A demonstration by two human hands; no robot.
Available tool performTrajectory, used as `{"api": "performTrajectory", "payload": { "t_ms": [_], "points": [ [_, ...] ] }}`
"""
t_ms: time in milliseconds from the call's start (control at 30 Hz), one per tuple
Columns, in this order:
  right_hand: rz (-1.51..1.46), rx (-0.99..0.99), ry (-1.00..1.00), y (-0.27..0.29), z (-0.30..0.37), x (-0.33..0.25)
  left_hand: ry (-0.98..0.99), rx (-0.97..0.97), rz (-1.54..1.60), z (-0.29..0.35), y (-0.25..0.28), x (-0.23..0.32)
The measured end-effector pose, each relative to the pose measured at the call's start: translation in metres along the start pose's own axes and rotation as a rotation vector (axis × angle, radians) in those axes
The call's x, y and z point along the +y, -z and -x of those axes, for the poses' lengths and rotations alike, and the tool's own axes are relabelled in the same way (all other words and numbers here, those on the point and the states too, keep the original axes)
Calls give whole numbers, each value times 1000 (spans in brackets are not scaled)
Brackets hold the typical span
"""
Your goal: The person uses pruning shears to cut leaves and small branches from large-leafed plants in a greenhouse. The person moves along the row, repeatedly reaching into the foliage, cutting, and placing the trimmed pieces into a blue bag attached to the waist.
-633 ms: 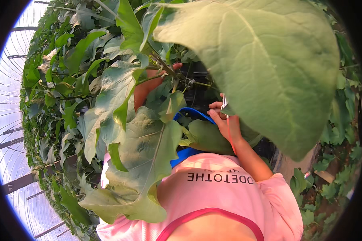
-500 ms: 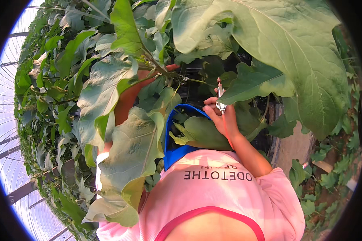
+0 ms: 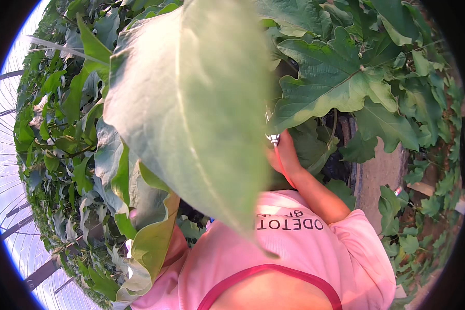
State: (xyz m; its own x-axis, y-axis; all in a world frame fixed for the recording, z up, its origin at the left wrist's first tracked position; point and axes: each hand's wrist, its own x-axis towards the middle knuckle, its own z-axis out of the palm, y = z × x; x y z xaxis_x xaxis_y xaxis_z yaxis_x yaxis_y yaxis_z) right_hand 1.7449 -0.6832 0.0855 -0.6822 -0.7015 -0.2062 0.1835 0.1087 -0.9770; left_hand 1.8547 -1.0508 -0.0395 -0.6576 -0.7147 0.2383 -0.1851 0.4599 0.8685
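My right hand (image 3: 285,154) is closed around a small silver metal tool (image 3: 274,138) that looks like a slim spray gun, with a thin red tube (image 3: 280,160) running from its lower end along my wrist. The tool's front end and most of my fingers are hidden by leaves. A big blurred leaf (image 3: 191,103) hangs close in front and covers the middle of the view. My left hand is out of sight behind it; only the left sleeve (image 3: 175,253) shows. Beside my right hand spreads a lobed green leaf (image 3: 330,82).
Dense broad-leaved plants (image 3: 57,139) fill the left, with the pale ribbed greenhouse cover (image 3: 5,160) beyond. On the right lie a brown board-like strip (image 3: 380,175) and lower foliage (image 3: 434,181). Curled leaves (image 3: 152,243) hang near my left arm.
The large leaf has swung across the middle and now hides my left hand, which showed at a stem before, and nearly all of the blue pouch-like item. My right hand has shifted slightly left and down.
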Motion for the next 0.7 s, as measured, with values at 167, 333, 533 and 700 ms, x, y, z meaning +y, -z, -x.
{"api": "performTrajectory", "payload": {
  "t_ms": [167,333,533,700],
  "points": [
    [-53,50,-78,4,9,8,-101,70,-10,-12,-17,6],
    [-144,-41,-198,12,17,-4,22,478,672,55,4,14],
    [-155,-37,-150,35,9,19,332,787,129,175,-20,138],
    [-126,-113,-176,31,-1,22,282,261,40,242,-30,166]
  ]
}}
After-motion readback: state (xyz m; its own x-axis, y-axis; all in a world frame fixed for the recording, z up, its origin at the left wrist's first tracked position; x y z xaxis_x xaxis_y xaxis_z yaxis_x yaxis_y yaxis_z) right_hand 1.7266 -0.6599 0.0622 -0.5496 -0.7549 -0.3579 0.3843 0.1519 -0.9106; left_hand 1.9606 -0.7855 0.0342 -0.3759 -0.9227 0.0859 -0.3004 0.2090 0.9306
